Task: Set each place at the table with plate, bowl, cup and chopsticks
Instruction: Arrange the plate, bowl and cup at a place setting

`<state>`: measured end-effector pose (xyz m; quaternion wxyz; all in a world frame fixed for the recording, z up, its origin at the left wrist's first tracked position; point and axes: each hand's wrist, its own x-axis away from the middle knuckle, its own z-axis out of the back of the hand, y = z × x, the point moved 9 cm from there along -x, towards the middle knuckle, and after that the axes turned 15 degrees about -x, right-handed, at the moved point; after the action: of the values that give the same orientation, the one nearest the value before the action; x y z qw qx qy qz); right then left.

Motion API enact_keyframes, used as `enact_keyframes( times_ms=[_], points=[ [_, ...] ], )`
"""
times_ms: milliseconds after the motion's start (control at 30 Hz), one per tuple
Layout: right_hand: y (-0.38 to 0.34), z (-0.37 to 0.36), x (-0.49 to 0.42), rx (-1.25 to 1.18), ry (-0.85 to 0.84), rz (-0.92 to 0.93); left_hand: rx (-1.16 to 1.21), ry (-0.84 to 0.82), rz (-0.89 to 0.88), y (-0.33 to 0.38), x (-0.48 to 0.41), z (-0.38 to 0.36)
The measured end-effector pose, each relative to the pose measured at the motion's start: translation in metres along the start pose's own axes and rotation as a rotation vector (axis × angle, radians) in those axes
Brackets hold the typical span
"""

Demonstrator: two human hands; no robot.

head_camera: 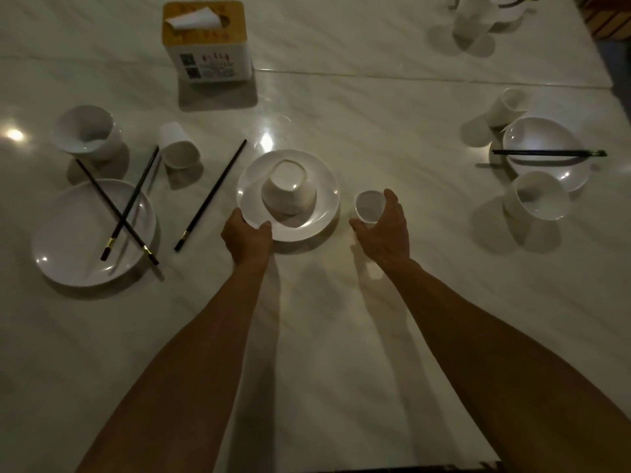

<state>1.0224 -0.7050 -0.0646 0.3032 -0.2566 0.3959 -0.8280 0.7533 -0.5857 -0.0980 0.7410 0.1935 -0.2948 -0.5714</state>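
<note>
Laying the middle place: left hand pinches the near rim of the plate, right hand curls round the cup; chopsticks at left probably follow.

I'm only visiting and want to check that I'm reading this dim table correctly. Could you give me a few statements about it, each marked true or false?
1. The bowl on the middle plate stands upside down. True.
2. The right hand holds a pair of chopsticks. False: its fingers curl round a small cup.
3. The left hand grips the middle plate's near rim. True.
4. The left plate is bare. False: two chopsticks lie crossed on it.
5. A tissue box stands upright beyond the plates. True.
</note>
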Motion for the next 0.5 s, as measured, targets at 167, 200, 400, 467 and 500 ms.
enact_keyframes(
  times_ms=[167, 200, 400, 467, 500],
  points=[
    [0.004, 0.01, 0.007, 0.0, -0.014, -0.007, -0.017, -0.002, -0.025, -0.008, 0.019, 0.0],
    [0.005, 0.01, 0.009, -0.009, -0.018, -0.013, -0.015, -0.009, -0.034, -0.009, 0.024, 0.0],
    [0.01, 0.011, 0.013, -0.039, -0.031, -0.003, 0.016, -0.022, -0.052, -0.01, 0.04, 0.0],
    [0.014, 0.012, 0.015, -0.038, -0.029, 0.007, 0.02, -0.022, -0.055, -0.011, 0.045, 0.0],
    [0.015, 0.012, 0.016, -0.036, -0.027, 0.015, 0.027, -0.024, -0.061, -0.013, 0.048, -0.001]
  ],
)
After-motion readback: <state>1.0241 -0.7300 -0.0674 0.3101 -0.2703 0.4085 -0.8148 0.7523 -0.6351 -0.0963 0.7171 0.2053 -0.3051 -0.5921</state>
